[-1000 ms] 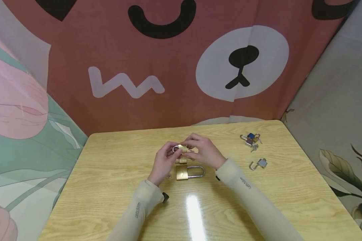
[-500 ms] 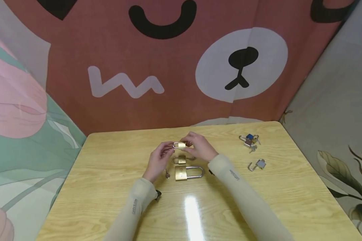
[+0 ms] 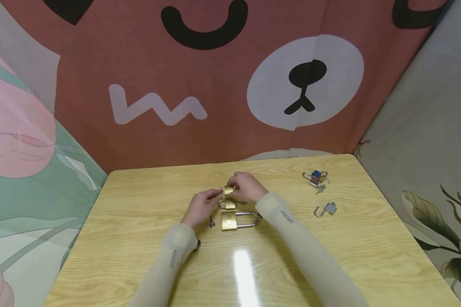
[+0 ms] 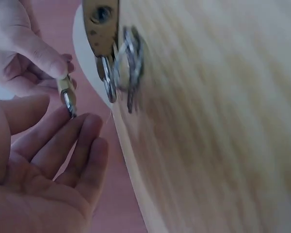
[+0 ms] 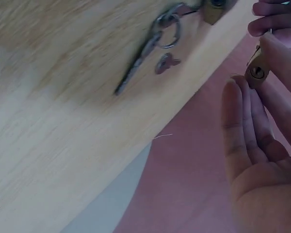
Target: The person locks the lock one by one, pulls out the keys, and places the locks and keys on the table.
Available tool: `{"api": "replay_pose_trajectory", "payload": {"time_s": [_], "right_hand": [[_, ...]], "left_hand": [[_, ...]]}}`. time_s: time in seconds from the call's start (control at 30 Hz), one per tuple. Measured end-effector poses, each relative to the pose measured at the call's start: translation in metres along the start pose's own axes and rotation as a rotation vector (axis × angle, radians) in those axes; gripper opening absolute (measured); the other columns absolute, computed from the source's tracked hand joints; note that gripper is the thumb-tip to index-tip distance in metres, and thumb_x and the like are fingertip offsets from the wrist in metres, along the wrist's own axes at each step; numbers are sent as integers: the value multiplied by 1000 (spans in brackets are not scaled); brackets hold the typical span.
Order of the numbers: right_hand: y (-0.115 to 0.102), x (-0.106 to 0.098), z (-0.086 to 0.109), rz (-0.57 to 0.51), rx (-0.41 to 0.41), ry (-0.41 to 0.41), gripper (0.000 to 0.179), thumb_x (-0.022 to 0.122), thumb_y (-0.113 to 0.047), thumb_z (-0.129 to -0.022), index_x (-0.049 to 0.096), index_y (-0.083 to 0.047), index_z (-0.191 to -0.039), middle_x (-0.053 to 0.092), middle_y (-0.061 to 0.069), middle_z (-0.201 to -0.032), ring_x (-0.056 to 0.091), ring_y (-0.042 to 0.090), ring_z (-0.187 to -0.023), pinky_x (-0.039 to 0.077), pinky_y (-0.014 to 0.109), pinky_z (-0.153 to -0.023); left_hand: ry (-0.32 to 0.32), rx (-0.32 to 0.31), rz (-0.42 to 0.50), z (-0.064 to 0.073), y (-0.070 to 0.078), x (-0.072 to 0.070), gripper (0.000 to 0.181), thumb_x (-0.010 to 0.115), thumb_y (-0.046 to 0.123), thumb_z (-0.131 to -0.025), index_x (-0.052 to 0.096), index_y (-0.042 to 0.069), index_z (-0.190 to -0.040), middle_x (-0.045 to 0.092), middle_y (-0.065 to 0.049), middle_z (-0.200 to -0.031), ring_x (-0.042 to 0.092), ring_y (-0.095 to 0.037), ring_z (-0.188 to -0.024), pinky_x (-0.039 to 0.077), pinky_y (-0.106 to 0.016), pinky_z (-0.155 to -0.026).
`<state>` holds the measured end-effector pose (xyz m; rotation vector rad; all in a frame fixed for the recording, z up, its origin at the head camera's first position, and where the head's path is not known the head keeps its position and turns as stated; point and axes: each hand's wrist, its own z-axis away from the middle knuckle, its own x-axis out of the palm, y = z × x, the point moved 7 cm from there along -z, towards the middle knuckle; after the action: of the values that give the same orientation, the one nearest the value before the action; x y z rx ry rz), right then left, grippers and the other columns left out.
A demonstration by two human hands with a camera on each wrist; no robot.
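Note:
My right hand (image 3: 247,186) pinches a small brass padlock (image 3: 228,190) between thumb and fingers, close over the table in the head view. The keyhole end of this padlock (image 5: 257,73) faces the right wrist camera. My left hand (image 3: 201,207) is at the shackle side, its fingers loosely extended and its thumb apart; the shackle (image 4: 69,103) meets those fingertips in the left wrist view. Just nearer lies a medium brass padlock (image 3: 230,204), its shackle pointing left. Nearer still is a large brass padlock (image 3: 229,221), its long shackle pointing right.
Keys (image 3: 212,223) lie left of the large padlock, and keys on a ring (image 5: 169,31) lie beside the medium one. A cluster of padlocks and keys (image 3: 315,181) sits at the back right. Before it is a silvery padlock (image 3: 331,208) with its shackle swung out. Printed cloth backs the wooden table (image 3: 138,256).
Both hands have lowered the small padlock towards the table beyond the medium one. My left hand has loosened from its shackle. The other padlocks stay where they were.

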<state>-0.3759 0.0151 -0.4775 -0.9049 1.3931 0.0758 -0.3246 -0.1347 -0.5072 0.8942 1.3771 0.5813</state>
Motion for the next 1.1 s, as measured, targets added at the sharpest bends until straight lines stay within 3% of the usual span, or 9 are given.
{"api": "replay_pose_trajectory", "payload": {"time_s": [0.33, 0.83, 0.97, 1.1], "right_hand": [[5, 15, -9, 108, -21, -54, 19, 83, -7, -87, 78, -5, -104, 74, 6, -97, 67, 19, -88, 60, 34, -84], [7, 23, -12, 128, -1, -55, 20, 88, -12, -83, 79, -7, -100, 76, 3, -93, 68, 16, -83, 60, 31, -81], [8, 25, -12, 136, 1, -53, 22, 87, -13, -84, 78, -7, -104, 75, 3, -96, 68, 16, -87, 60, 32, -85], [8, 26, -12, 148, -1, -48, 24, 87, -14, -85, 78, -7, -106, 73, 4, -99, 68, 18, -90, 60, 33, -86]], "left_hand": [[-106, 16, -192, -5, 1, 11, 40, 60, 25, -107, 62, 5, -141, 66, -13, -141, 60, -34, -132, 47, -50, -115], [-116, 27, -342, 0, 6, 17, 48, 62, 24, -105, 55, 5, -148, 62, -16, -145, 57, -36, -126, 47, -54, -112], [-93, 63, -404, 0, 10, 18, 46, 63, 23, -104, 58, 3, -145, 63, -19, -142, 58, -38, -124, 49, -55, -110], [-78, 61, -435, 0, 9, 19, 44, 63, 24, -104, 60, 4, -143, 63, -19, -139, 58, -37, -121, 51, -53, -106]]}}
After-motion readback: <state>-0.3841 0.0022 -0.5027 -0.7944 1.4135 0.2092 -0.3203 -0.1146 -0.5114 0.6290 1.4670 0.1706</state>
